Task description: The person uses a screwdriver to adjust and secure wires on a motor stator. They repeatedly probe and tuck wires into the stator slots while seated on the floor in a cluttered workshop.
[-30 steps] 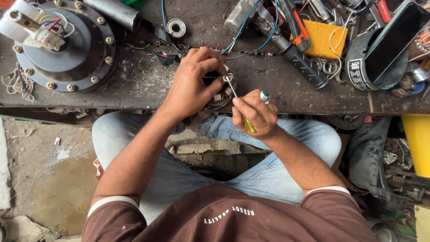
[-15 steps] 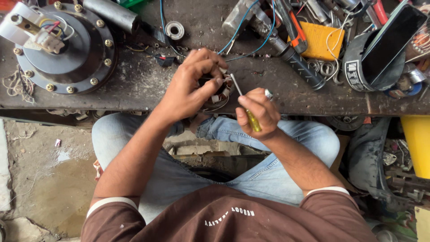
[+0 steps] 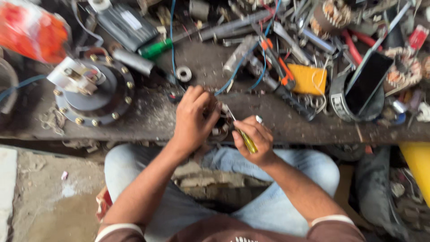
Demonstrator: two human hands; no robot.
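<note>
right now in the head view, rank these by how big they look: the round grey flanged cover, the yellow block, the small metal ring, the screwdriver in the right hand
1. round grey flanged cover, plainly the largest
2. yellow block
3. screwdriver in the right hand, though the hand hides part of it, so second and third places are unsure
4. small metal ring, the smallest

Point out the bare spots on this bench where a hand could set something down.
One bare strip of the bench runs between the round bolted housing and the left hand. Another lies along the front edge right of the right hand, below the yellow block. The back, around the black strap and blue wires, is crowded.
</note>
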